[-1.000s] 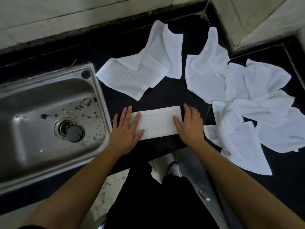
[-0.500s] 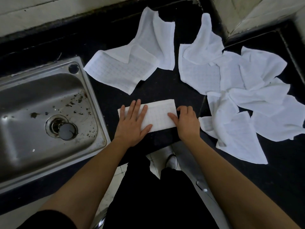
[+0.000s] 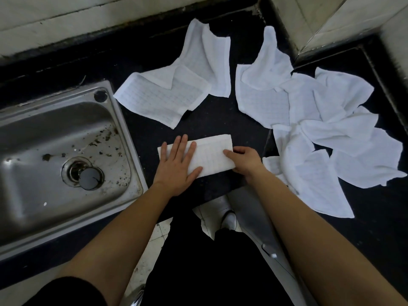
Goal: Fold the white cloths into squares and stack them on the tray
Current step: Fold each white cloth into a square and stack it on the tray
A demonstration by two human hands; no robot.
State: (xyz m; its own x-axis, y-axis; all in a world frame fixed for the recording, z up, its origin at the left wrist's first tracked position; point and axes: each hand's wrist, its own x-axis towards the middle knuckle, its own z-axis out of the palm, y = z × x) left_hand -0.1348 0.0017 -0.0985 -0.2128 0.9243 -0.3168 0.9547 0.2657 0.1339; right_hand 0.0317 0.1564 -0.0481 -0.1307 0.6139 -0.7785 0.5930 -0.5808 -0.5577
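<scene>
Head: left hand presses folded cloth; right hand grips end.

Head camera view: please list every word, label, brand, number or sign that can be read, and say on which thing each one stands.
None: no word, number, brand or sign can be read in this view.
The folded cloth and the loose cloths carry only a woven grid pattern.
The sink shows stains and a drain plug, but no visible maker's mark.
</scene>
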